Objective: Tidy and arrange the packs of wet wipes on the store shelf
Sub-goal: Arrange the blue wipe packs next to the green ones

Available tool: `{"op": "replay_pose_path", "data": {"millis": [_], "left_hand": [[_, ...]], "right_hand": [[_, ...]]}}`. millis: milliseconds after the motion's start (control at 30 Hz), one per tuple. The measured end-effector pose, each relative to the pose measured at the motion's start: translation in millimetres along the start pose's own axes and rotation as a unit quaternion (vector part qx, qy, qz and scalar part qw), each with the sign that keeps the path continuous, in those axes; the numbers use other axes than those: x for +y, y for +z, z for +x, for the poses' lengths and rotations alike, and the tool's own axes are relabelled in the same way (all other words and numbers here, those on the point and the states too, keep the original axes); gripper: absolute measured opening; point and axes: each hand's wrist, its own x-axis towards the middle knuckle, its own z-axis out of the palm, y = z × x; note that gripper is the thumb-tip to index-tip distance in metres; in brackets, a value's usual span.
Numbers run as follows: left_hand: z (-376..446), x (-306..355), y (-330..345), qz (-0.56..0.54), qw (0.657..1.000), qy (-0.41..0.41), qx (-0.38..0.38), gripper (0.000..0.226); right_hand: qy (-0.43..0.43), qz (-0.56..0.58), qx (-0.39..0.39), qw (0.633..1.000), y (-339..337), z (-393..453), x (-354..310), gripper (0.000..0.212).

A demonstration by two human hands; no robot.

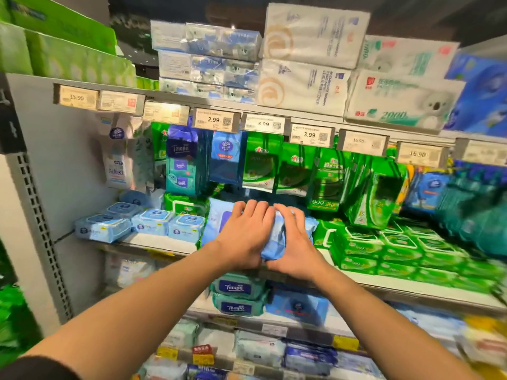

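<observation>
Store aisle, grey metal shelving unit (41, 165) with a perforated upright (35, 215) at its left edge. Price tag strip (216, 119) runs along the shelf edge above the hanging row. Above that strip, stacked tissue packs (310, 67); left of them, green paper packs (63, 50). Dark ceiling (192, 6) over the unit. Bright shelf lighting.

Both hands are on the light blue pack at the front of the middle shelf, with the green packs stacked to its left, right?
Not quite. The head view shows both hands, left hand and right hand, on the light blue pack at the shelf front, but the green packs are stacked to its right.
</observation>
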Motion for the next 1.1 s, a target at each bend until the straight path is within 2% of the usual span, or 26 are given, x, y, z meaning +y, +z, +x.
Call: {"op": "replay_pose_path", "data": {"millis": [233,400,567,667,733,833,933,1033,1100], "left_hand": [[51.0,77.5,26.1,-0.011,0.999,0.025,0.039,0.071],[94.2,105.9,63.9,-0.012,1.0,0.017,-0.005,0.095],[106.8,95.6,95.6,-0.038,0.996,0.006,-0.077,0.102],[96.5,62.3,100.4,-0.047,0.987,-0.018,-0.153,0.123],[87.8,34.9,97.2,-0.053,0.983,-0.043,-0.171,0.128],[79.5,-5.1,94.5,-0.061,0.988,-0.058,-0.131,0.12],[76.3,-33.4,96.2,-0.057,0.993,-0.049,-0.095,0.109],[69.6,-55.0,100.5,-0.049,0.996,-0.018,-0.07,0.09],[65.7,-67.1,101.7,-0.049,0.997,-0.029,-0.057,0.076]], "right_hand": [[0.008,-0.035,0.053,0.998,-48.4,-33.1,68.9,0.1],[0.039,-0.05,0.042,0.997,-61.1,-31.3,129.3,0.099],[0.055,-0.1,-0.027,0.993,-46.0,-17.7,175.1,0.096],[0.05,-0.148,-0.071,0.985,-28.3,-15.6,191.7,0.092],[0.059,-0.149,-0.081,0.984,-22.0,-15.7,197.5,0.096],[0.083,-0.116,-0.1,0.985,-21.1,-17.8,198.1,0.111],[0.122,-0.056,-0.083,0.987,-21.7,-17.8,190.4,0.117],[0.115,-0.133,-0.097,0.98,-18.9,-11.4,178.8,0.113],[0.115,-0.183,-0.116,0.969,-14.0,-11.8,170.5,0.105]]}}
